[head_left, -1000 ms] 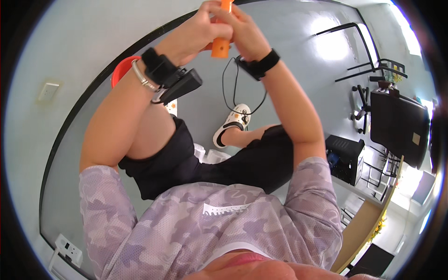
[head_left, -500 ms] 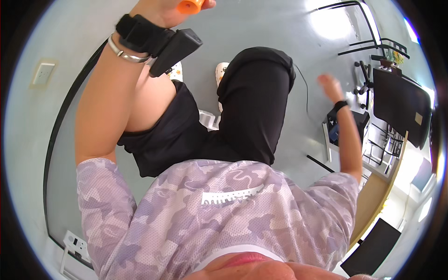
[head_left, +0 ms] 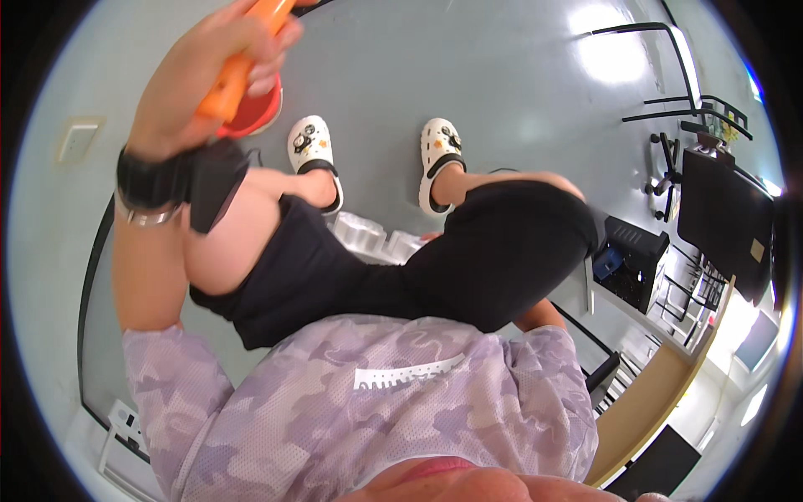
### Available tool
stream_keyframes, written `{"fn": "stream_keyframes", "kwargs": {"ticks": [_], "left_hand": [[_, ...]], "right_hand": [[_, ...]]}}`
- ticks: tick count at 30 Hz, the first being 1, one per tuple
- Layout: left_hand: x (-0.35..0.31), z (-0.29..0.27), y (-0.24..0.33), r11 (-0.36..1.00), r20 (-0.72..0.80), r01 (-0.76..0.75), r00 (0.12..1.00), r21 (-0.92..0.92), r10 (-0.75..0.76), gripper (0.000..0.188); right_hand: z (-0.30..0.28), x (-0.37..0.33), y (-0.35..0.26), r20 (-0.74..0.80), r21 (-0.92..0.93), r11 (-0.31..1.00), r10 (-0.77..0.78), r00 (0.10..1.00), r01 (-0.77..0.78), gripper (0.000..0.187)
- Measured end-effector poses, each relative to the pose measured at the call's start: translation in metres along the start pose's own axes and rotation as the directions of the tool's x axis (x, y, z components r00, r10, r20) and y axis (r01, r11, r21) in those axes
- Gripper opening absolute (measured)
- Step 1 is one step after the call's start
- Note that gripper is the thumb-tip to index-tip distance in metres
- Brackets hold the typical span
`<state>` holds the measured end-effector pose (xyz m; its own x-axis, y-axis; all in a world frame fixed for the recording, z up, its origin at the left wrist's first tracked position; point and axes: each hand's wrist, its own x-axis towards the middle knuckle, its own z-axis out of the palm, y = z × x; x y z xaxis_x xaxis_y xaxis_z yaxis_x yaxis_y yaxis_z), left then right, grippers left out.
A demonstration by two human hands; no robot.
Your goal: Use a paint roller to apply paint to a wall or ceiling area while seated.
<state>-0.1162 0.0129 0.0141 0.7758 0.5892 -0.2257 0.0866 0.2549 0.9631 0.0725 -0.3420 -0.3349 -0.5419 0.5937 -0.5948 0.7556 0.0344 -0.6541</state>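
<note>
While near ten o'clock, left hand (head_left: 201,75) tight around orange tube (head_left: 226,92); right hand (head_left: 431,237) mostly behind thigh (head_left: 502,251), grip unclear.

Orange handle-like piece (head_left: 224,99), gripped in my left hand (head_left: 186,82); smooth, bright, all one colour where I can see it. Long and bar-shaped, narrow for its length, with a small dark round spot, maybe a hole, near the lower end. Pose: tilted, lower end down-left, upper end up-right and cut off by the edge of my view. My fingers wrap its middle, hiding part of it. Place: up and left of the red bucket (head_left: 266,110), lower end overlapping the bucket's left side from where I look; touching or held above it, cannot tell
</note>
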Motion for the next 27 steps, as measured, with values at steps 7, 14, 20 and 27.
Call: {"fn": "stream_keyframes", "kwargs": {"ticks": [7,14,20,27], "left_hand": [[0.032,0.009,0.007,0.974,-0.178,0.217,0.963,0.064,-0.203,0.070],[0.124,0.017,-0.006,0.923,-0.196,0.375,0.914,0.083,-0.354,0.077],[0.181,0.012,-0.014,0.887,-0.229,0.450,0.878,0.101,-0.420,0.072],[0.231,0.005,-0.030,0.853,-0.149,0.517,0.851,0.072,-0.504,0.072]], "right_hand": [[-0.008,0.047,0.033,0.094,-0.076,0.963,-0.250,0.964,0.257,0.033],[0.001,0.058,0.055,0.098,0.017,0.920,-0.392,0.915,0.392,0.035],[-0.034,0.044,0.054,0.114,0.283,0.939,-0.234,0.966,0.194,0.031],[-0.019,0.014,0.084,0.096,0.429,0.887,-0.231,0.968,0.169,0.029]]}}
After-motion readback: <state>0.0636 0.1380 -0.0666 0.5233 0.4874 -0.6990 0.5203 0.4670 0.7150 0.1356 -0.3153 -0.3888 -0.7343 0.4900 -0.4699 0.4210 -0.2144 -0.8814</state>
